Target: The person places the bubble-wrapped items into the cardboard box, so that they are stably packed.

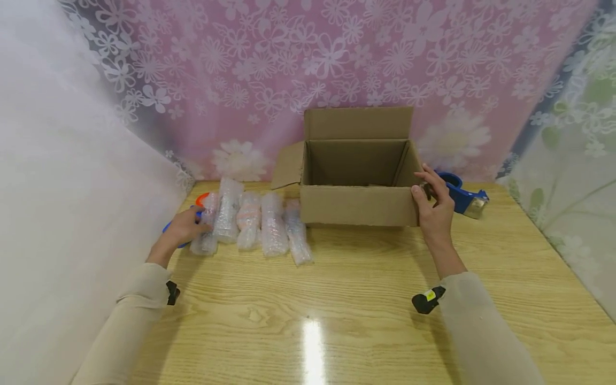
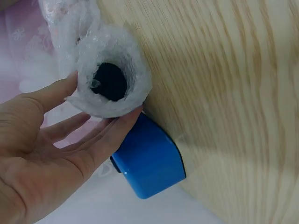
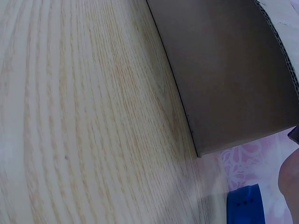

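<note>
At the left end of a row of bubble-wrapped items, my left hand grips the end one, a bubble-wrapped roll. The left wrist view shows its open end, with something dark inside, between thumb and fingers. Just beyond the fingertips lies a blue object, its kind unclear. My right hand holds the right front corner of an open cardboard box, thumb against the front and fingers at the side. Only part of that hand shows in the right wrist view.
Several other bubble-wrapped items lie side by side left of the box. A blue tape dispenser sits right of it. Something orange shows behind the row. A floral curtain hangs behind the wooden table.
</note>
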Motion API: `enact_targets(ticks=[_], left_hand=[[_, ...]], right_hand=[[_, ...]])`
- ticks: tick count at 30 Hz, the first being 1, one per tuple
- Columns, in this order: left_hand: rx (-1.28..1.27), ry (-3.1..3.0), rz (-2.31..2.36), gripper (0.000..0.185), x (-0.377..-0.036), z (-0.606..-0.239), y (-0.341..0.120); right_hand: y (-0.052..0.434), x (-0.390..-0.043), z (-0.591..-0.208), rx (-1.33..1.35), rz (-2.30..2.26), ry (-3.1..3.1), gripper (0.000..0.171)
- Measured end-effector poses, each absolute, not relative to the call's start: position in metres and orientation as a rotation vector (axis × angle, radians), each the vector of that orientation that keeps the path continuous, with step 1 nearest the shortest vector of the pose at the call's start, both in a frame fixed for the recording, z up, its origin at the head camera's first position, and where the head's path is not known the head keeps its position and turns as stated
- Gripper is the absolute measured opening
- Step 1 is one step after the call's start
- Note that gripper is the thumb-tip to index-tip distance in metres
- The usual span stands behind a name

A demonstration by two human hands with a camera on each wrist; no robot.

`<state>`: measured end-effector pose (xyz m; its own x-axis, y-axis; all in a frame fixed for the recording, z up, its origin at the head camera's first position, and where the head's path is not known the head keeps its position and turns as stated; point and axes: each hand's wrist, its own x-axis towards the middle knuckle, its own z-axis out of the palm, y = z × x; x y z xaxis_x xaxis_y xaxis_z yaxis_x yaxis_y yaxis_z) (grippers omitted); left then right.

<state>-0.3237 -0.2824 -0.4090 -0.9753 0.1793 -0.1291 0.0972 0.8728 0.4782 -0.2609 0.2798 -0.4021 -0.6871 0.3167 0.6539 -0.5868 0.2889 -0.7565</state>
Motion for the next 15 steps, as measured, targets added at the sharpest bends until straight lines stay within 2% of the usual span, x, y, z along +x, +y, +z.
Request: enact_targets(ticks=[15], left_hand=[[0.161,2.884,0.806,0.071,-0.3221,-0.4044,-0.2875]], right_hand=[[0.2820,-0.2612,-0.4028,0.263,1.510,-1.779,0.032]])
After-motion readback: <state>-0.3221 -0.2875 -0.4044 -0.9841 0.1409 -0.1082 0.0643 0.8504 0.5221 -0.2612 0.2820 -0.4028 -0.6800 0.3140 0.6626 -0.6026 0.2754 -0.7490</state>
